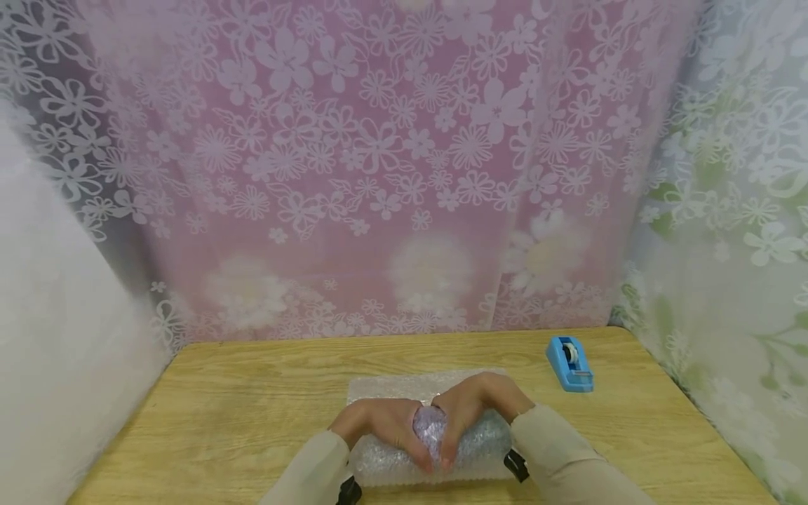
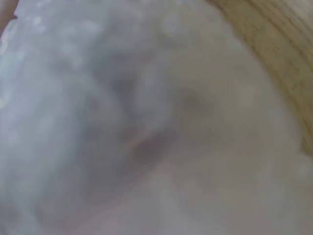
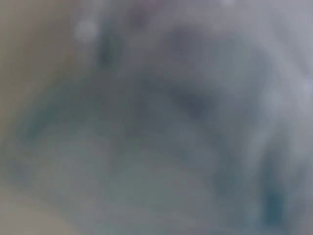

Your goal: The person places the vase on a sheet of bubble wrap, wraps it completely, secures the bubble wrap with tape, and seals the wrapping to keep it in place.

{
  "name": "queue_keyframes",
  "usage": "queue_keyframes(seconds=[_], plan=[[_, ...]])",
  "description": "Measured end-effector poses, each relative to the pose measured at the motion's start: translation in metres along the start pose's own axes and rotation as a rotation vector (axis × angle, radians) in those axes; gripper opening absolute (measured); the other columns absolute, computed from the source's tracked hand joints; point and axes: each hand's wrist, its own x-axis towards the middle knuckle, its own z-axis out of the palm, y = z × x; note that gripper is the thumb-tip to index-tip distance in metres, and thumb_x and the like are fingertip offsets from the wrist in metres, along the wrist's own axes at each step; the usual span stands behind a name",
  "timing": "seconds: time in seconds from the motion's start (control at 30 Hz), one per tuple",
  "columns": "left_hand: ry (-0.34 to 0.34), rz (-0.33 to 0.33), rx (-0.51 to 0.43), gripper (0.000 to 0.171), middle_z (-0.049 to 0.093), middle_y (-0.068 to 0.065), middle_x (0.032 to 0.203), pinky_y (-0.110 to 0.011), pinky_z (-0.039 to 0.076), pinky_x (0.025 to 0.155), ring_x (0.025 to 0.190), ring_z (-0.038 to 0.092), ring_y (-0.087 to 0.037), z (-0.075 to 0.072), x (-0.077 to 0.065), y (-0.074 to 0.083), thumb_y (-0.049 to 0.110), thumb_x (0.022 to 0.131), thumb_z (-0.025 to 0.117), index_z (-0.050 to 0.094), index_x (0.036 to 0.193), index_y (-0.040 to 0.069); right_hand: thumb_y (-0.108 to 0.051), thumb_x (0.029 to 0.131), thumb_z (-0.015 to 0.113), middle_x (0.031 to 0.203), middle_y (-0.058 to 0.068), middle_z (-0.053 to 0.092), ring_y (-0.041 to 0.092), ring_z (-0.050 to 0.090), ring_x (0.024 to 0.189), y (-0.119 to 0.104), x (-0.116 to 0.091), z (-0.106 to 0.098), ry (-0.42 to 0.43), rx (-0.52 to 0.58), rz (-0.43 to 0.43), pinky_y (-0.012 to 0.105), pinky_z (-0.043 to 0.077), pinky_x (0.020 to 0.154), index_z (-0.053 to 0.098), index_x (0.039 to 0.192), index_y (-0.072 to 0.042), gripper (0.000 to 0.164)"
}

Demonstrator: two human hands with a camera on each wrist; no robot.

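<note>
Centrally placed bundle: a bubble-wrapped bundle (image 1: 477, 449) lies crosswise near the front edge of the wooden table (image 1: 252, 407), with a lilac area (image 1: 431, 426) showing between the two thumbs; its contents cannot be made out.
Loose wrap: a flat part of the bubble wrap (image 1: 404, 384) extends on the table behind the bundle.
Left hand: the left hand (image 1: 386, 423) grips the bundle left of the lilac area, thumb on the near face, fingers over the top; fingertips hidden.
Right hand: the right hand (image 1: 472, 405) grips it from the other side in like fashion, its thumb close beside the left one.
Tape dispenser: a blue tape dispenser (image 1: 570, 365) bearing a roll of tape stands at the far right of the table, well apart from both hands.
Backdrop: a pink curtain (image 1: 379, 154) with white flowers hangs behind the table.
Wrist views: blurred plastic fills most of the left; the right is too blurred to read.
</note>
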Motion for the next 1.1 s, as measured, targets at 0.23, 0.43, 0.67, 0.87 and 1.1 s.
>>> queue_keyframes(seconds=[0.23, 0.43, 0.67, 0.87, 1.1], plan=[[-0.037, -0.017, -0.014, 0.041, 0.061, 0.011, 0.100, -0.023, 0.048, 0.079, 0.087, 0.057, -0.005, -0.006, 0.001, 0.002, 0.023, 0.072, 0.075, 0.060, 0.110, 0.019, -0.043, 0.074, 0.077, 0.116, -0.013, 0.056, 0.008, 0.054, 0.107, -0.005, -0.009, 0.000, 0.112, -0.107, 0.072, 0.031, 0.046, 0.087, 0.051, 0.131, -0.023, 0.066], [-0.068, -0.020, -0.017, 0.052, 0.059, 0.012, 0.105, -0.025, 0.049, 0.078, 0.091, 0.059, -0.006, -0.006, 0.002, 0.005, 0.022, 0.073, 0.074, 0.055, 0.122, 0.019, -0.056, 0.064, 0.081, 0.140, 0.002, 0.043, 0.026, 0.038, 0.129, -0.020, -0.027, 0.022, 0.430, -0.330, 0.133, 0.048, 0.037, 0.099, 0.039, 0.144, -0.013, 0.100], [-0.064, -0.045, 0.021, 0.055, 0.059, 0.015, 0.107, -0.024, 0.048, 0.080, 0.093, 0.058, -0.004, -0.003, 0.003, 0.004, 0.025, 0.074, 0.074, 0.056, 0.125, 0.020, -0.052, 0.070, 0.079, 0.140, 0.013, 0.042, 0.033, 0.041, 0.126, -0.025, -0.031, 0.059, 0.648, -0.514, 0.008, 0.047, 0.037, 0.101, 0.036, 0.143, -0.001, 0.098], [-0.052, -0.117, 0.073, 0.061, 0.056, 0.015, 0.112, -0.026, 0.047, 0.083, 0.096, 0.056, -0.004, -0.005, 0.003, 0.001, 0.034, 0.076, 0.074, 0.054, 0.132, 0.022, -0.051, 0.062, 0.080, 0.117, 0.011, 0.053, 0.027, 0.053, 0.103, -0.018, -0.015, 0.078, 0.812, -0.684, 0.015, 0.041, 0.048, 0.086, 0.043, 0.129, 0.000, 0.091], [-0.015, -0.226, 0.129, 0.071, 0.053, 0.009, 0.126, -0.035, 0.044, 0.091, 0.110, 0.052, -0.012, -0.007, 0.006, 0.004, 0.041, 0.074, 0.075, 0.050, 0.136, 0.020, -0.055, 0.053, 0.084, 0.100, 0.000, 0.053, 0.017, 0.054, 0.086, -0.009, -0.011, 0.074, 0.834, -0.683, -0.001, 0.033, 0.050, 0.075, 0.047, 0.119, -0.012, 0.088]])
